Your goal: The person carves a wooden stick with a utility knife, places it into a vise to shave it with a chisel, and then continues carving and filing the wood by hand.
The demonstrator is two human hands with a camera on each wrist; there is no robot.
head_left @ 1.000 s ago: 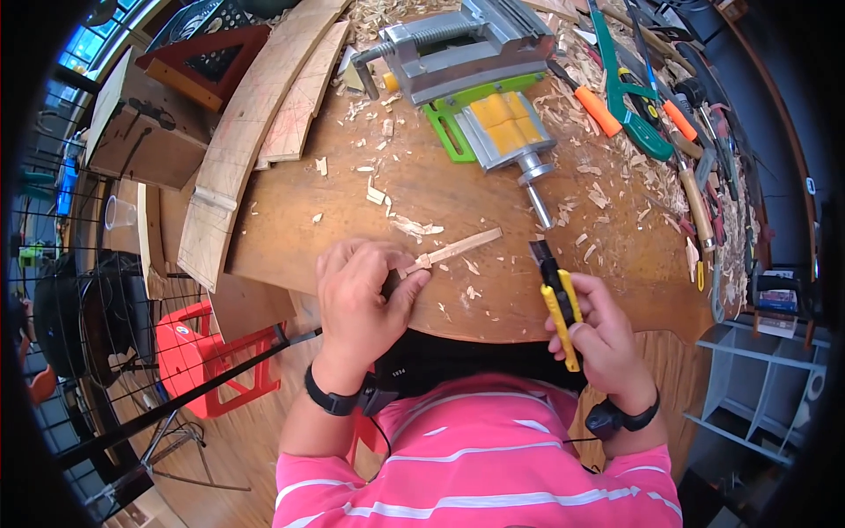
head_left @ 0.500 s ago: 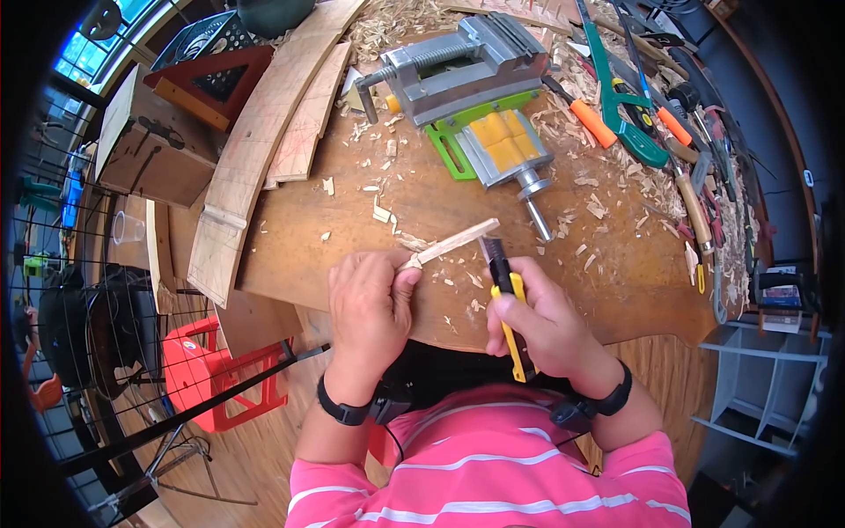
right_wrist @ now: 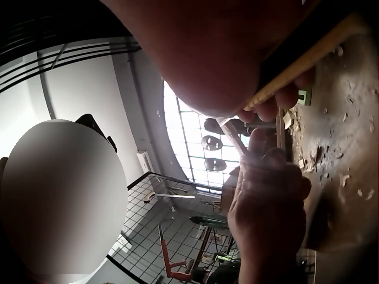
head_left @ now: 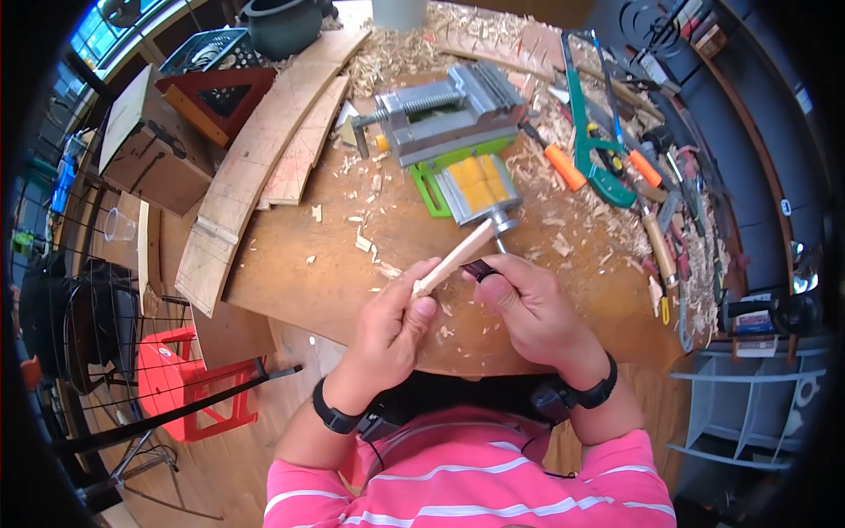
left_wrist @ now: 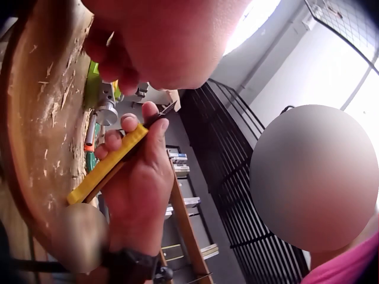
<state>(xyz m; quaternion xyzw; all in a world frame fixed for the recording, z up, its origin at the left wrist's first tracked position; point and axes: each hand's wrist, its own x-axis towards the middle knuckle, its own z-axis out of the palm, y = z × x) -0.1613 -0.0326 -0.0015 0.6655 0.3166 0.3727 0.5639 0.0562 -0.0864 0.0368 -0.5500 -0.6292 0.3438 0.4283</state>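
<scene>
Pinched near its lower end, a thin pale wooden stick (head_left: 458,257) juts up and to the right from my left hand (head_left: 396,321). Whittled facets show along it, and its notched end sits at my thumb. My right hand (head_left: 532,312) grips a yellow and black utility knife (left_wrist: 112,165), thumb along the tool near the blade end. In the head view only the knife's dark front part shows, just right of the stick and pointing toward it. The right wrist view has the left hand (right_wrist: 269,195) around the stick, with the knife's yellow handle above.
Beyond the hands stands a metal vise (head_left: 458,114) on a green base. Wood shavings litter the table (head_left: 290,273). A green-handled saw (head_left: 585,150), chisels and other tools crowd the right side. Long boards (head_left: 264,158) lie left, and a red stool (head_left: 176,378) stands below.
My right hand has moved left with the knife, up to the stick, and turned so the handle is hidden. The stick now tilts more steeply upward. The head view has shifted.
</scene>
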